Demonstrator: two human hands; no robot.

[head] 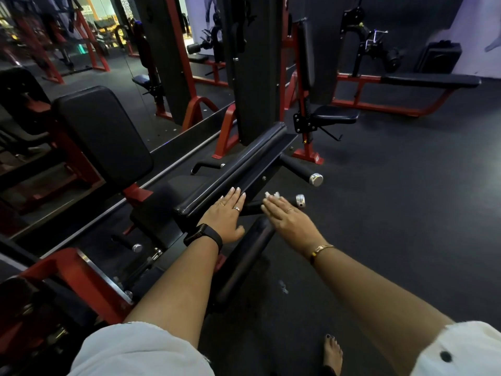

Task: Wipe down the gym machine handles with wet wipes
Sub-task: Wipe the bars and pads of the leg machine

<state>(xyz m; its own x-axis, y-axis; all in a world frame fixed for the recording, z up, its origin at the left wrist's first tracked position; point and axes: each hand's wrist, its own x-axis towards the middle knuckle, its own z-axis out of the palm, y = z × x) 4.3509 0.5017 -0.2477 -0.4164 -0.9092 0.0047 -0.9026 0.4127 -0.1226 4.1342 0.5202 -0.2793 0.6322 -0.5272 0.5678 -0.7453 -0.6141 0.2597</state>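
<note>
My left hand (226, 217) rests flat, fingers straight, on the near end of a long black pad (238, 169) of the red-and-black machine. My right hand (288, 219) lies over a short black handle with a chrome cap (299, 200); its fingers curl round the handle with a white wet wipe (272, 195) bunched under the fingertips. Most of the wipe is hidden by the hand. A thicker handle with a chrome cap (303, 169) sticks out just beyond. A black roller pad (244, 261) sits below both wrists.
The machine's seat back (103, 134) stands at left beside a mirror wall. Another seat machine (330, 115) and a flat bench (428, 80) stand further back. Dark rubber floor (393, 213) spreads to the right. A bare foot (332, 351) shows at the bottom.
</note>
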